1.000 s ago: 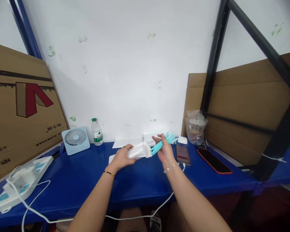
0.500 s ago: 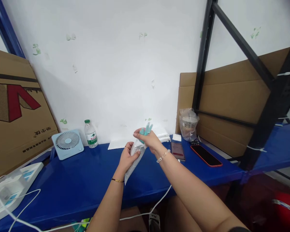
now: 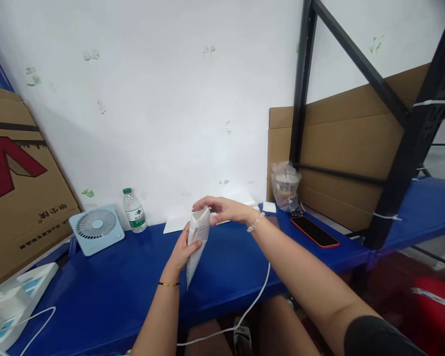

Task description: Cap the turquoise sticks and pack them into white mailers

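Observation:
A slim white plastic bag (image 3: 199,232) is held upright above the blue table, its mouth at the top and its lower end tapering to a point. My left hand (image 3: 181,251) is closed around the bag's side, thumb across the front. At the top, my right hand (image 3: 226,208) has its fingers curled over the bag's mouth and its thumb at the right edge. Whatever lies inside the bag is hidden.
The blue table (image 3: 133,277) carries a light blue fan (image 3: 97,227), a water bottle (image 3: 135,211), white sheets (image 3: 175,224), a phone (image 3: 314,231) and a bagged drink cup (image 3: 286,187). A white cable (image 3: 257,296) hangs at the front edge. A power strip (image 3: 25,296) sits left.
The teal, finger-like item that stuck out of the bag's top is now out of sight. The bag stands more upright, and my right hand has turned over its mouth. The view shifted slightly.

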`<control>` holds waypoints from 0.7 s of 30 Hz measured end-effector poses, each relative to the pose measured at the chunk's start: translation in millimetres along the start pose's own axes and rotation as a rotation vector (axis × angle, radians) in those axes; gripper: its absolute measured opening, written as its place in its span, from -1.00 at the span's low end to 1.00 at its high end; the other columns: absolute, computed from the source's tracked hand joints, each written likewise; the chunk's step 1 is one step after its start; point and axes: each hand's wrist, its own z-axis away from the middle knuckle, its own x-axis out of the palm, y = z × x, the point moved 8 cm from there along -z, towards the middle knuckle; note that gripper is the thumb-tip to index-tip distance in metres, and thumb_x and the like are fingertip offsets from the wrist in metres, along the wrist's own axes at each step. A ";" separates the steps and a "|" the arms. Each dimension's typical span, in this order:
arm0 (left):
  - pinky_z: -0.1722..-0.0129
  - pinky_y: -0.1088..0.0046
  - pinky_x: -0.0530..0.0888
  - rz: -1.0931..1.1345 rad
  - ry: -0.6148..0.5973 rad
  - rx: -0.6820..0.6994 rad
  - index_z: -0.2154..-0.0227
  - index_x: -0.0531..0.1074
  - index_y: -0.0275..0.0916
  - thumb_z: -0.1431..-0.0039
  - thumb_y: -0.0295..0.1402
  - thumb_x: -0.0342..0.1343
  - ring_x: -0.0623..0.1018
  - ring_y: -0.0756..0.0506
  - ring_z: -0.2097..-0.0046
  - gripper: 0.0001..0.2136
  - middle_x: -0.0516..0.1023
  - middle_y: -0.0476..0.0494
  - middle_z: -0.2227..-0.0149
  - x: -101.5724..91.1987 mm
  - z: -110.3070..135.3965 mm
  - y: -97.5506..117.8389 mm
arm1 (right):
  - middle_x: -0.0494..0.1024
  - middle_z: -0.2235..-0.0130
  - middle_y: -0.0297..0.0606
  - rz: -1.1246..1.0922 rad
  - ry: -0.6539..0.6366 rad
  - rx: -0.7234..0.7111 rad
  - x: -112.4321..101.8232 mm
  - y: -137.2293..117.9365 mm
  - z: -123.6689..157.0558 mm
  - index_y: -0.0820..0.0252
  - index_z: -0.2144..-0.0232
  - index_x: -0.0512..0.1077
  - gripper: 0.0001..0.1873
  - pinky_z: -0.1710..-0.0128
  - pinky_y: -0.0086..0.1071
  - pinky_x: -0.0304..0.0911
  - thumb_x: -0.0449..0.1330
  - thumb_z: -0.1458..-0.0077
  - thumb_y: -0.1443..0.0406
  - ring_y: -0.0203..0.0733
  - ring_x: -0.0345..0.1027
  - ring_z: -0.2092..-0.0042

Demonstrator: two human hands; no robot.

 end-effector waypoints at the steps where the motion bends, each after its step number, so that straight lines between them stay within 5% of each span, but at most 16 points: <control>1: -0.04 0.20 0.28 0.005 -0.048 0.002 -0.18 0.05 -0.20 0.02 -0.24 0.13 0.33 -0.26 -0.09 -0.33 0.29 -0.21 -0.12 0.7 0.1 2.7 | 0.31 -0.06 -0.19 0.080 -0.050 -0.031 -2.8 -2.7 9.9 0.12 0.08 0.40 -0.44 0.04 -0.32 0.16 0.35 0.19 0.15 -0.15 0.22 -0.03; 4: -0.11 0.15 0.21 -0.145 -0.281 0.026 -0.14 0.15 -0.19 0.01 -0.31 0.11 0.28 -0.27 -0.14 -0.40 0.29 -0.19 -0.13 15.4 6.1 13.2 | 0.34 -0.04 -0.22 0.371 -0.070 -0.032 -4.0 -5.3 45.0 0.14 0.23 0.48 -0.73 0.09 -0.37 0.17 0.28 0.07 0.29 -0.21 0.28 0.05; 6: -0.18 0.12 0.10 -0.358 -0.379 0.066 -0.09 0.26 -0.16 0.02 -0.38 0.11 0.17 -0.26 -0.21 -0.47 0.27 -0.17 -0.15 25.1 15.1 15.1 | 0.45 0.10 -0.25 0.530 -0.141 -0.027 17.6 -4.7 70.9 0.16 0.29 0.49 -0.87 0.13 -0.39 0.17 0.18 -0.05 0.33 -0.27 0.32 0.12; 11: -0.17 0.06 0.13 -0.746 -0.216 0.053 0.02 0.38 -0.07 0.02 -0.52 -0.01 0.26 -0.19 -0.17 -0.54 0.37 -0.12 -0.08 27.2 44.8 -8.4 | 0.50 0.32 -0.28 1.013 -0.186 0.054 87.8 22.3 120.9 0.20 0.44 0.43 -0.84 0.23 -0.33 0.07 0.09 -0.14 0.32 -0.22 0.28 0.24; 16: -0.04 0.19 0.36 -0.749 -0.098 0.014 0.14 0.45 -0.14 -0.11 -0.35 -0.03 0.40 -0.18 -0.04 -0.73 0.44 -0.21 0.03 34.9 95.6 -13.0 | 0.49 0.33 -0.32 1.024 -0.141 0.165 115.4 56.9 134.3 0.16 0.39 0.38 -0.92 0.32 -0.37 0.03 0.13 -0.10 0.28 -0.23 0.27 0.27; 21: -0.03 0.16 0.38 -0.803 -0.180 0.055 0.19 0.45 -0.09 0.14 -0.21 0.24 0.31 -0.28 -0.13 -0.64 0.39 -0.20 -0.03 55.1 137.3 -9.2 | 0.49 0.34 -0.33 0.826 -0.181 0.141 115.4 70.5 130.8 0.14 0.40 0.42 -0.86 0.24 -0.38 0.06 0.21 -0.03 0.19 -0.21 0.31 0.21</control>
